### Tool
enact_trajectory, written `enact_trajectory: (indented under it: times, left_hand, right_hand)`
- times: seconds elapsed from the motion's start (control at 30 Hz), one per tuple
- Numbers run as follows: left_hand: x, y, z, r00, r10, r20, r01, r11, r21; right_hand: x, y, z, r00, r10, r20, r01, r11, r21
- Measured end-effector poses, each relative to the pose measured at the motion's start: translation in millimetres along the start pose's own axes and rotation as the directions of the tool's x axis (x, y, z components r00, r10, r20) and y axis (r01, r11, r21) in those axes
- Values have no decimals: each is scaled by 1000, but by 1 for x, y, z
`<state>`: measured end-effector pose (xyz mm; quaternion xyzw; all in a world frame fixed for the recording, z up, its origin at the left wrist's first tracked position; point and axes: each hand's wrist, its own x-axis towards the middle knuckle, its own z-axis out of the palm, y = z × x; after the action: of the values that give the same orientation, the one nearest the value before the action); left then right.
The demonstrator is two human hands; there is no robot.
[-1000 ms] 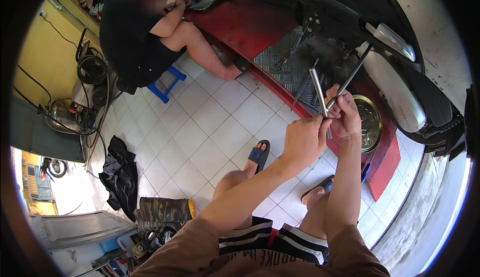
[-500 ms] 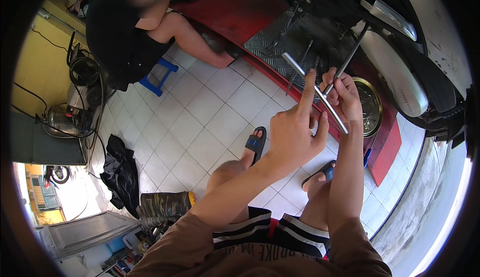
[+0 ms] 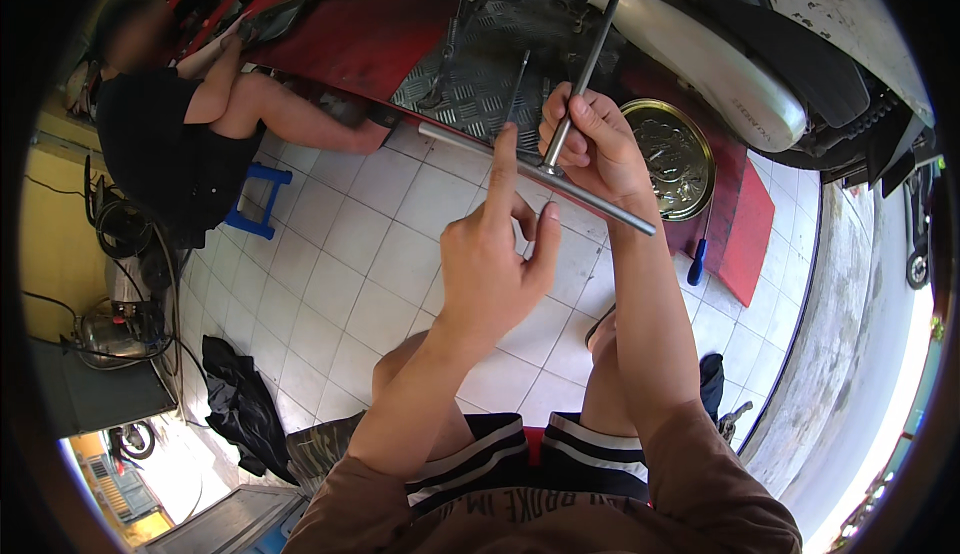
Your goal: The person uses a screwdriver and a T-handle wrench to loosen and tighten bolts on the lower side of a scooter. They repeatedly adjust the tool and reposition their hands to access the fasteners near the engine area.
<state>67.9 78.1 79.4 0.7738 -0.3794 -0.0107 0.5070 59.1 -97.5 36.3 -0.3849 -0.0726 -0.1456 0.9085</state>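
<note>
My right hand is closed around the shaft of a steel T-handle wrench, just below its crossbar. The shaft runs away from me toward the underside of a motorcycle, where its far end cannot be clearly made out. My left hand is beside the crossbar, its index finger stretched out against the bar's left half. The left thumb is apart from the index finger, and the other fingers are loosely curled without gripping. Just right of my right hand, a round gold-rimmed tray holds small metal parts.
The motorcycle's silver exhaust cover is at upper right, over a red lift platform with a tread-plate section. A blue-handled screwdriver lies by the tray. At left, another person sits on a blue stool. Black cloth lies on the tiles.
The crossbar has turned to a flatter slant, with my left index finger still at it. My view has shifted right, so the surroundings appear further left.
</note>
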Motion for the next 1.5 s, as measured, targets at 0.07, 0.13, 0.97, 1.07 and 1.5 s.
enact_trajectory:
  times: [0.07, 0.13, 0.97, 1.07, 1.5]
  left_hand:
    - [2, -12, 1, 997, -60, 37, 55, 990, 127]
    - [0, -19, 5, 992, -88, 90, 69, 979, 194]
    - [-32, 0, 45, 969, 218, 112, -233, 962, 145]
    - [-27, 2, 42, 948, 315, -38, -307, 942, 133]
    - [-28, 0, 43, 935, 354, 17, -353, 929, 111]
  right_hand:
    - [0, 0, -2, 1000, -24, -7, 24, 1000, 16]
    - [4, -2, 7, 999, -32, -24, 33, 999, 30]
    - [-5, -16, -4, 999, -1, 36, 3, 999, -46]
    - [-5, -10, -4, 999, -16, 29, 16, 1000, 9]
    - [-2, -14, -8, 990, -104, 91, 93, 988, 121]
